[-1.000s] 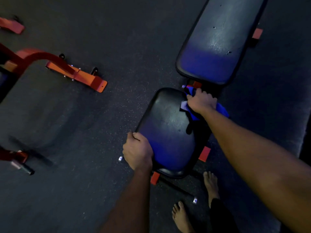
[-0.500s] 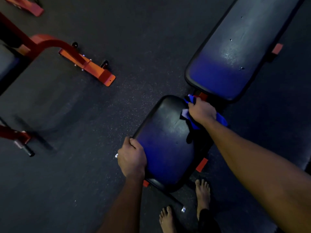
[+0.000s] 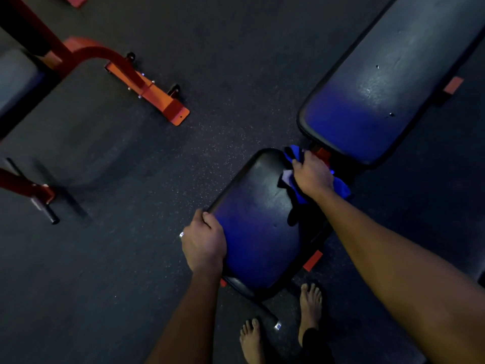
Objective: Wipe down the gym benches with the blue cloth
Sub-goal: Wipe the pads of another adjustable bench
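Black vinyl covers the seat pad [image 3: 257, 232] of the gym bench, which lies at 5 o'clock of the view centre, long axis running from 7 o'clock to 1 o'clock. The back pad [image 3: 380, 95] continues the line toward 1 o'clock, set apart from the seat pad by a narrow gap.

The blue cloth [image 3: 341, 186] sits bunched at the 1 o'clock corner of the seat pad, partly on the vinyl and partly over the gap. The right hand [image 3: 312, 176] lies on top of it, knuckles up, fingers curled close together and gripping the fabric. Folds of cloth show at 11 o'clock and 4 o'clock of the hand.

The left hand [image 3: 203, 245] grips the 8 o'clock edge of the seat pad, fingers together and curled over the rim, tips hidden beneath it.

Two bare feet [image 3: 311, 306] stand on the dark speckled floor [image 3: 223, 74] at 6 o'clock of the seat pad. An orange steel frame [image 3: 157, 95] stands at 10 o'clock, well apart from the bench
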Action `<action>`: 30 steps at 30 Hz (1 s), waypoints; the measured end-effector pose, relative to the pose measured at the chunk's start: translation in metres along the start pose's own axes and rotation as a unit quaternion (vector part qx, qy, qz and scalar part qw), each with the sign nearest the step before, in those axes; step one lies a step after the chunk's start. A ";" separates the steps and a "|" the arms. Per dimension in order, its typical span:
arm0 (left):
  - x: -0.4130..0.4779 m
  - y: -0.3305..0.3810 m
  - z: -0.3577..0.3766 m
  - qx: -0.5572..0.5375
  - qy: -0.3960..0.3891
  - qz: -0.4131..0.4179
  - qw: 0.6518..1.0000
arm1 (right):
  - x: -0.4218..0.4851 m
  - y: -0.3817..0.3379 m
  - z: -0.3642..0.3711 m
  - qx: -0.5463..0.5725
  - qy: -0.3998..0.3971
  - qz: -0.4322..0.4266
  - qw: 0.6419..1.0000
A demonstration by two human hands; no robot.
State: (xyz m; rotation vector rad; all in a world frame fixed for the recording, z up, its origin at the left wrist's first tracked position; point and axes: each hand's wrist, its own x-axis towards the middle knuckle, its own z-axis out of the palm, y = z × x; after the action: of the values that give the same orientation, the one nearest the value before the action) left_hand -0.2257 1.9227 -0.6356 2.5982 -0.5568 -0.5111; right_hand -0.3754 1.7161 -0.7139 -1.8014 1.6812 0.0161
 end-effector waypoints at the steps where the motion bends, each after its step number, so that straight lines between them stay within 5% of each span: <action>1: 0.000 0.001 -0.001 -0.001 0.001 -0.004 1.000 | -0.007 0.010 -0.003 0.022 -0.008 -0.015 1.000; 8: 0.001 0.003 -0.002 0.006 -0.004 0.000 1.000 | -0.018 0.032 -0.011 -0.009 0.000 0.021 1.000; 13: 0.003 0.001 -0.001 0.010 0.005 0.004 1.000 | 0.014 -0.014 -0.002 -0.012 -0.026 -0.033 0.999; 17: 0.005 -0.003 0.000 0.007 -0.004 0.007 1.000 | -0.009 0.020 -0.006 0.027 -0.034 -0.071 0.997; 24: 0.006 -0.003 0.000 0.006 -0.004 0.000 1.000 | 0.019 -0.011 0.000 -0.018 -0.040 0.003 0.999; 30: 0.005 -0.005 0.001 0.016 0.004 0.003 1.000 | 0.018 -0.011 0.002 0.024 -0.050 -0.125 0.991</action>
State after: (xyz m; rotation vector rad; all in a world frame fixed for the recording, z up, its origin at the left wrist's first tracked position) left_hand -0.2208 1.9242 -0.6403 2.6274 -0.5740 -0.4937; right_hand -0.3615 1.7004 -0.7182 -1.9286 1.3667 -0.0424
